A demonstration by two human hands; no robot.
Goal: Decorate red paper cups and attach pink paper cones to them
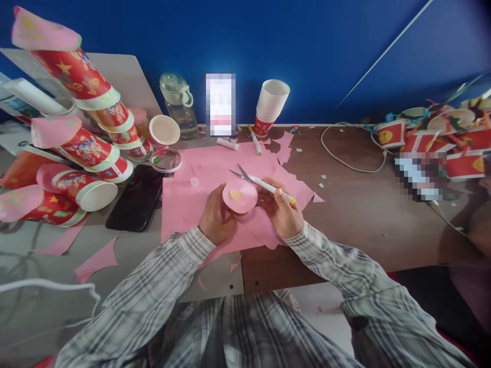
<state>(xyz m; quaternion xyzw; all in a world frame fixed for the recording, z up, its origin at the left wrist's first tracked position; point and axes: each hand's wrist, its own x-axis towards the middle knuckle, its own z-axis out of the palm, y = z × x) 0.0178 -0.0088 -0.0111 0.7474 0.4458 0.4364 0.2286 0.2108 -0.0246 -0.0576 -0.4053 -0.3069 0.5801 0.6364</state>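
My left hand [217,217] is wrapped round the side of a paper cup, most of which is hidden. A round pink paper piece [241,197] with a yellow mark covers its top. On the other side, my right hand [284,209] grips a white marker [271,189] with a yellow end, its fingers close to the cup. Just beyond lie scissors [242,174], blades apart, their handles hidden behind the marker and hand. Beneath everything spreads a pink paper sheet [180,199] with a ragged right edge.
Decorated red cups [72,76] are stacked and lying at left, near a black phone [134,204]. A water bottle [178,105], a lit phone [220,105] and a white cup stack [273,99] line the back. More red cups [422,138] crowd the right, by a cable [345,166].
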